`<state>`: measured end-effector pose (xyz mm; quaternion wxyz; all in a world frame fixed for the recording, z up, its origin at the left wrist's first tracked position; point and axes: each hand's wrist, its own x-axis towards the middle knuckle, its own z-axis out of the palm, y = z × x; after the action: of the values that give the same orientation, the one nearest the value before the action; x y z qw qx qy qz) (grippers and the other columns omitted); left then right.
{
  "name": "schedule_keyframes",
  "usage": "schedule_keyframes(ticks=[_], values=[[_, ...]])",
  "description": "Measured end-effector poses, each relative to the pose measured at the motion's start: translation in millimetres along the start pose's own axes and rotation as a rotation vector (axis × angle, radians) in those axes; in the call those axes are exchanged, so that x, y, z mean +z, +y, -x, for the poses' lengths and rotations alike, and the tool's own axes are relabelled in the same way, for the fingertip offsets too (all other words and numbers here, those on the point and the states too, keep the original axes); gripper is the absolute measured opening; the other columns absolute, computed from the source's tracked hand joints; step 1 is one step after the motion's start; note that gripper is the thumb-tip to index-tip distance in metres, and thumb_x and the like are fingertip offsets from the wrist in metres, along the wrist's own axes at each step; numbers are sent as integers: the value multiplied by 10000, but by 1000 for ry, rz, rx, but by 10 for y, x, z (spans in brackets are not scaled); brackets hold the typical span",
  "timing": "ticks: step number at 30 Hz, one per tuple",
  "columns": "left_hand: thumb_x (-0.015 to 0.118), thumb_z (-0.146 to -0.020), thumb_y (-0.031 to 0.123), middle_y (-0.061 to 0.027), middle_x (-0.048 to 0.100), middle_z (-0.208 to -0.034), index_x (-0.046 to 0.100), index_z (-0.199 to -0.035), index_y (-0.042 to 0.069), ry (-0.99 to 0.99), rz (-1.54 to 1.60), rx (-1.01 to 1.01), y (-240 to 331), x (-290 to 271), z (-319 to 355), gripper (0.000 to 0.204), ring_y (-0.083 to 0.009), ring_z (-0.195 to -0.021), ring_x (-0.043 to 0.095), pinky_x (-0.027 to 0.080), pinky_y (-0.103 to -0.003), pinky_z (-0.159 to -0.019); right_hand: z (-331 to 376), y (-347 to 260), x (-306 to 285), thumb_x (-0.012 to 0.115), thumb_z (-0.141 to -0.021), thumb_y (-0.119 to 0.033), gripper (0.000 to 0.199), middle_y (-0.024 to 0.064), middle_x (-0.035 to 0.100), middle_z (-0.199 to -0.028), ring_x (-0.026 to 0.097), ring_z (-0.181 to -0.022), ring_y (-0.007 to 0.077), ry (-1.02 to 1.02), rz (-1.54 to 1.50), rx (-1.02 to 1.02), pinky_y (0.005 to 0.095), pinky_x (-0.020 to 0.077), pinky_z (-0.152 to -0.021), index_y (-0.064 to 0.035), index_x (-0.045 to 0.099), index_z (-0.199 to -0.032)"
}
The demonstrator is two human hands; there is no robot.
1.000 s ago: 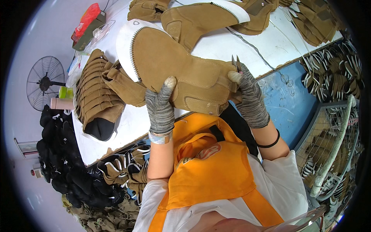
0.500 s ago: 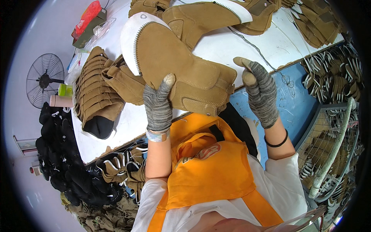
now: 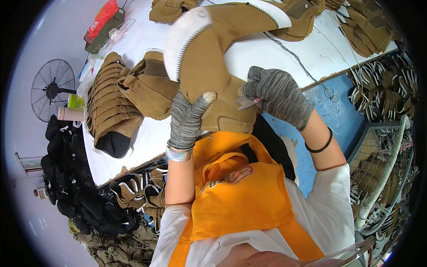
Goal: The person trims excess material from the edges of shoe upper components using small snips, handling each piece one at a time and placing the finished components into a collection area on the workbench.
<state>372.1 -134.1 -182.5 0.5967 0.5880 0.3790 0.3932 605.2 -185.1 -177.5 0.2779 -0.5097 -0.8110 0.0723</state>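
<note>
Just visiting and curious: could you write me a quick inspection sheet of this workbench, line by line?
Surface: white table, blue panel along its near edge.
Job's things: tan boot upper with white fleece lining; small snips.
Clutter: stack of tan uppers; more tan pieces at the far corner; red-topped box.
Grippers: left hand, grey knit glove, grips the upper; right hand, gloved, holds the snips against it.
Cables: thin cord across the table.
Surroundings: standing fan; black uppers piled on the floor; wire rack.
</note>
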Motion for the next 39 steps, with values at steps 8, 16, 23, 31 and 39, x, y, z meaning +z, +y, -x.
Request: schedule_keyframes(ticks=[8,16,23,31,39], values=[[744,-798,361,-118,617,-1125,488,-1265,-7,70,249,12,-44,-90,28,647,-213,-979,613,502,-310,-864,299,42,165,818,-656,-302,713,82,626,-1145,598,-1019,168,24,-672,342,311,487,-911,-101,544,-1283],[783,-776,331,-189,458,-1309,340,-1382,-19,373,-226,413,-57,-12,-104,829,-279,-1206,465,404,-403,-1001,287,-362,426,843,-695,-217,837,126,532,-1296,534,-1173,218,347,-1371,381,358,461,-998,16,392,-1359],[829,-696,443,-216,334,-1422,231,-1438,-35,426,-647,793,-123,-142,209,1066,-347,-1325,347,261,-456,-1117,245,-392,288,771,-788,-127,563,110,612,-1197,583,-1102,182,358,-1196,374,330,487,-954,18,514,-1268],[589,-610,815,-89,409,-1458,523,-1356,175,-396,-1234,614,176,-93,-158,985,-388,-1439,91,-62,-534,-1135,350,-194,530,758,-813,-224,434,78,653,-1030,627,-925,156,388,-1158,571,286,526,-789,7,587,-1139],[733,-682,479,-41,648,-1164,669,-1171,193,-332,-1147,687,-119,55,-209,570,-300,-1350,330,149,-500,-1132,437,-159,332,668,-880,-350,425,41,654,-819,606,-690,88,234,-1180,669,222,493,-603,-12,606,-1130]])
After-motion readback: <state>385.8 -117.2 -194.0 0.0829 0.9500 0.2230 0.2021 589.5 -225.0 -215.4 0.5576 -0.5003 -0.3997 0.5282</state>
